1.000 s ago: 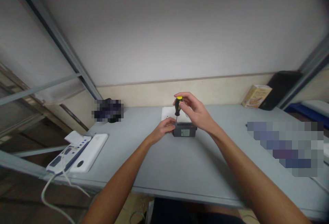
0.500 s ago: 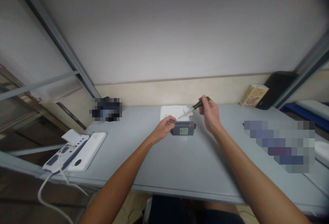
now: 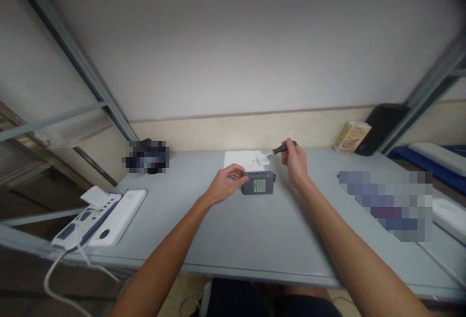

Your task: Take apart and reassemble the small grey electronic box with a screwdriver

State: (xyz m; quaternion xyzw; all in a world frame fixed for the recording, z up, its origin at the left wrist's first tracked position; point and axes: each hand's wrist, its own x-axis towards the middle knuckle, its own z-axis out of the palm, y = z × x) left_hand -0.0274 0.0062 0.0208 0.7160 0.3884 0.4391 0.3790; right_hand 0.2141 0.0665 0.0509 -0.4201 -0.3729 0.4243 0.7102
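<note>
Right hand (image 3: 296, 163) first: from where I stand, its fingers are curled closed about the black-and-yellow handle of a screwdriver (image 3: 280, 149), just beyond the right end of a small grey box (image 3: 258, 188). The left hand (image 3: 223, 186) is partly curled, thumb at the near top-left corner of the box and fingers bent behind it, pinching that end; how firmly, I cannot tell.

The box sits near the middle of the table (image 3: 262, 244), in front of a white sheet (image 3: 236, 158). To do this well, I would keep the left thumb and fingers low on the corner, clear of the blade's path, and press the box against the tabletop so it cannot skid. The right hand would do best, I think, with the shaft square to whatever the tip meets, pushing lightly and turning slowly.

As for the way things point, the screwdriver lies aslant, long axis mostly left-right, handle end high on the right, tip low on the left, over the sheet and behind the box; whether the tip touches anything is too small to tell. The box's long axis runs left to right, its labelled face toward the person and its slotted side up.
</note>
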